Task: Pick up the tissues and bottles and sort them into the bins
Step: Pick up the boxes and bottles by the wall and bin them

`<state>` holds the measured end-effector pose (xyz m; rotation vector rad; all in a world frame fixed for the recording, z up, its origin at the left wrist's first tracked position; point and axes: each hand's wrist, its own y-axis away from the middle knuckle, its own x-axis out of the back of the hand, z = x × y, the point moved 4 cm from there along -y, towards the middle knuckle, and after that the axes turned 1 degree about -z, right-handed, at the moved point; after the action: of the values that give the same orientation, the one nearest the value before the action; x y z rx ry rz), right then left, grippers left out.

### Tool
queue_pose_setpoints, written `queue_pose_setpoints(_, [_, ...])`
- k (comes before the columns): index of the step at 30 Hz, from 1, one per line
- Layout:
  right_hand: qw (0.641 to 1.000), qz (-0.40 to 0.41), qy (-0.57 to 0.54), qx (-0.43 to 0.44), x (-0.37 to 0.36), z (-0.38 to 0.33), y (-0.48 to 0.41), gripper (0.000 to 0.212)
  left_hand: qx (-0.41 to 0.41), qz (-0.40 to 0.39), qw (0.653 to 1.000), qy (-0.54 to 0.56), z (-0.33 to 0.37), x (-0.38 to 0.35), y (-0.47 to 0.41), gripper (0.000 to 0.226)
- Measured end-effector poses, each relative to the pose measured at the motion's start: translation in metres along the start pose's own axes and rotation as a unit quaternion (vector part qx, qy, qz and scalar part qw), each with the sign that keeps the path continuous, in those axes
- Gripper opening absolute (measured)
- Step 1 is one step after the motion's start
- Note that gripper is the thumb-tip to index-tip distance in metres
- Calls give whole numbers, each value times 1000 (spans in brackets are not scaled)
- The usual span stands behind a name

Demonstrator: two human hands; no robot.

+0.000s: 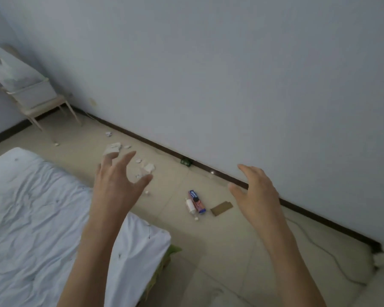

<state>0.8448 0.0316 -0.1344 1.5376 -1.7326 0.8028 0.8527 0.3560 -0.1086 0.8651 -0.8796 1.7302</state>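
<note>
**Bedroom floor littered, nothing sorted yet**

Pale wall (231, 74) fills most of what you see, meeting the tiled floor (208, 240) along a dark skirting board. Your bed (31, 218), under a crumpled white sheet, takes up the lower left. In the far corner a chair (49, 107) carries a white container (34, 94); whether that is one of the bins you cannot tell, and no other bin shows.

Your left hand (118, 185) and right hand (255, 196) are both raised in front of you, fingers spread and slightly bent, holding nothing.

Crumpled tissues (112, 148) lie scattered on the floor between the bed and the wall, more of them just beyond your left hand and a few small scraps near the chair legs. A small white bottle (190, 206) lies on its side touching a blue box (196, 201), with a scrap of cardboard (221, 208) just beside them.

Judging by this, you are at the very start: every tissue and the bottle are on the floor, and all the picking up and sorting is left to do.
</note>
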Motion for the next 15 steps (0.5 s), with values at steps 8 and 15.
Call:
queue_pose_setpoints(8, [999, 7, -5, -32, -22, 50, -122, 58, -51, -31, 998, 9, 56, -101, -128, 77])
queue_pose_setpoints(15, [999, -5, 30, -46, -64, 117, -271, 60, -32, -63, 997, -39, 75, -218, -261, 85])
